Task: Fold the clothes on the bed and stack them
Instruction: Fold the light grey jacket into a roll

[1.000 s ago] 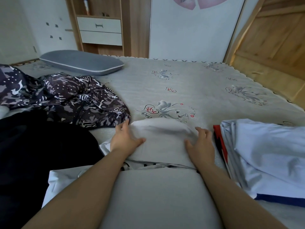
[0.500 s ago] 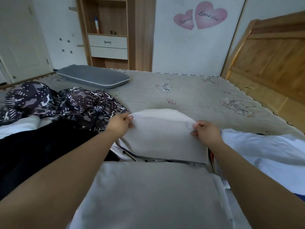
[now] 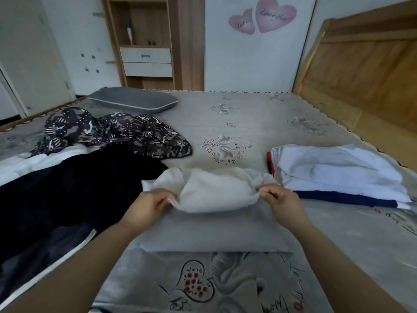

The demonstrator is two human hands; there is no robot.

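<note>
While pinched: white garment (image 3: pixel 212 195), both hands

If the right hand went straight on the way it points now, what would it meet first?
Probably the light grey garment that the right hand already pinches. Its fingers point forward and inward, toward the bunched cloth; past that lies bare bed cover. Depth is unclear.

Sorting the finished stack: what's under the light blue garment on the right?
Under the light blue garment a navy edge and a red edge show; what those pieces are stays covered.
</note>
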